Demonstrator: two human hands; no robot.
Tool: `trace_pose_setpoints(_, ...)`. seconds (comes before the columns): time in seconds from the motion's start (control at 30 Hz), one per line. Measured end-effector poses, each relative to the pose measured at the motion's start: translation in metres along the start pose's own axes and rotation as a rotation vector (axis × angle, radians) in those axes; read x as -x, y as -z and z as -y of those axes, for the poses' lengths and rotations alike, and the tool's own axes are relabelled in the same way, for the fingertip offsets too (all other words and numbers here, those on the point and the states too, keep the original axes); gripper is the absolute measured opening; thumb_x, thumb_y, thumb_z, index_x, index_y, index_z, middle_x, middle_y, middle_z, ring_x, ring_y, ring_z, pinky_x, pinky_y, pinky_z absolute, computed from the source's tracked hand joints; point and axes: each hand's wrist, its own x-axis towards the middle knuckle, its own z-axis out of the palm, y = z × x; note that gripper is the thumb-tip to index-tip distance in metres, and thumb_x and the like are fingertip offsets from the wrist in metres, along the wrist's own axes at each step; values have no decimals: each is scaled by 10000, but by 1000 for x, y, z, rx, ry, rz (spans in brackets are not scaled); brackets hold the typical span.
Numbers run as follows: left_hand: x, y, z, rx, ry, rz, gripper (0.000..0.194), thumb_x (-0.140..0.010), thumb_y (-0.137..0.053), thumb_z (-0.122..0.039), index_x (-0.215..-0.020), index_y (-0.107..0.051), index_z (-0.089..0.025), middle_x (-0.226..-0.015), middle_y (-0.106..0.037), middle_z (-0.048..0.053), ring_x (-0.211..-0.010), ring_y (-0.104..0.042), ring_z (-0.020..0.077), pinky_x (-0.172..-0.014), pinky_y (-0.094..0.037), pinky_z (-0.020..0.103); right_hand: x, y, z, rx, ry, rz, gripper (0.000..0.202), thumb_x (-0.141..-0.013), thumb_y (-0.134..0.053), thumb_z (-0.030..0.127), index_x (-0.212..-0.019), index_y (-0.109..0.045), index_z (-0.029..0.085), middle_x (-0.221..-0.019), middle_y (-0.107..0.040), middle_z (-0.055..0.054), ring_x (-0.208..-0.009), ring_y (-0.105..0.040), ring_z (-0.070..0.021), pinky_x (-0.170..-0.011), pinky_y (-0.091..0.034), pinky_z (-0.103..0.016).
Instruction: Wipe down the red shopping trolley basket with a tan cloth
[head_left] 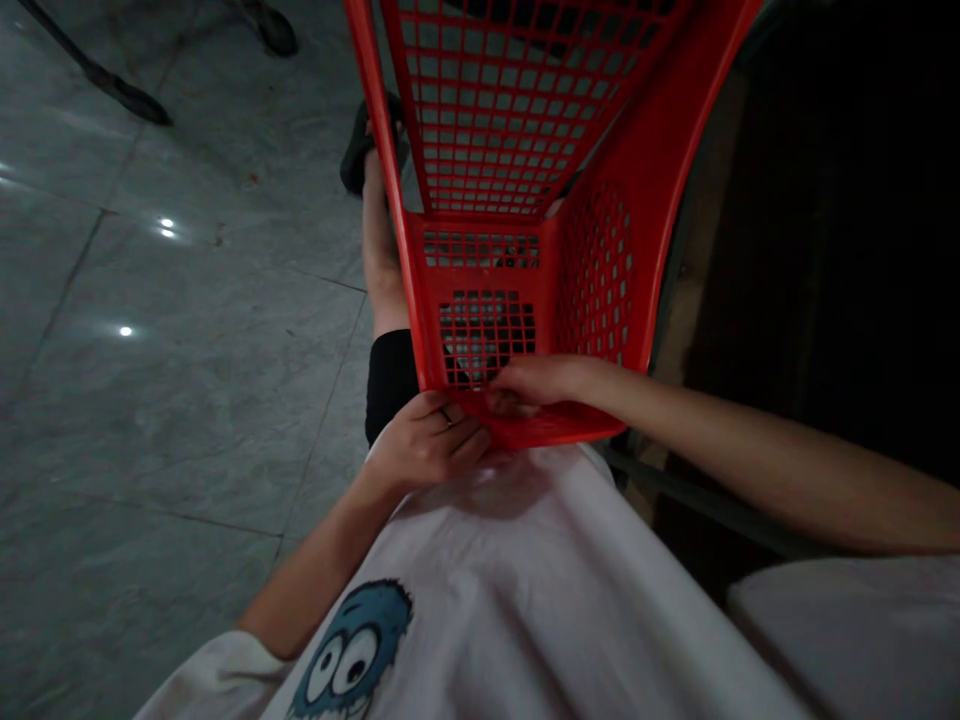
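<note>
A red plastic shopping basket (592, 225) with grid walls stands right in front of my body, its near rim against my shirt. My left hand (435, 438), with a dark ring on one finger, is curled over the near left corner of that rim. Reaching in from the right, my right hand (532, 384) is inside the basket at the near wall, close to the left hand. Its fingers are bent and closed together; whatever they may hold is hidden. No goods can be made out on the visible grid.
Grey tiled floor (187, 390) with light reflections lies to the left. Dark legs of a stand (127, 95) rest on it at the upper left. My leg and dark shoe (360, 165) show beside the basket. A very dark area (825, 250) fills the right side.
</note>
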Motion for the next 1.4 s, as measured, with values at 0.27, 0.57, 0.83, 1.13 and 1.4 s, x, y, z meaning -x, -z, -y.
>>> trace_pose_setpoints(0.27, -2, -3, 4, -25, -5, -46, 291, -910, -760, -401, -714, -654, -212, -640, -690, -50, -627, -580, 120, -713, -453, 316, -1, 9, 3, 266, -210, 96, 168, -747, -673, 18, -692, -744, 160, -762, -757, -83, -764, -662, -201, -707, -462, -295)
trace_pose_setpoints(0.57, -7, 5, 9, -63, -15, -42, 244, -936, -744, -400, -800, -688, -206, -730, -756, -33, -669, -643, 111, -737, -467, 302, 5, 7, 39, -14, 155, 76, 263, -896, -493, 73, -965, -736, 146, -953, -780, -75, -803, -676, -168, -715, -481, -258)
trace_pose_setpoints(0.83, -4, -4, 6, -47, -22, -119, 288, -934, -745, -366, -718, -636, -210, -611, -671, -50, -602, -577, 113, -736, -469, 311, 103, 24, 19, -226, 108, 64, 436, -744, -434, -17, -1009, -711, 192, -983, -755, -31, -863, -700, -138, -772, -518, -235)
trace_pose_setpoints(1.13, -3, 2, 14, -50, 71, -44, 256, -985, -663, -423, -842, -623, -215, -654, -664, -42, -574, -517, 113, -738, -443, 321, 8, -14, 53, -98, 171, -218, 198, -928, -485, 128, -952, -679, 155, -1047, -756, -88, -909, -661, -195, -744, -441, -279)
trace_pose_setpoints(1.4, -11, 8, 1, -123, 89, 113, 390, -1036, -513, -548, -999, -668, -192, -686, -704, -20, -601, -604, 139, -724, -454, 320, 101, 4, 8, 427, -12, -173, 239, -937, -508, 128, -957, -737, 192, -902, -750, -104, -829, -690, -235, -728, -439, -322)
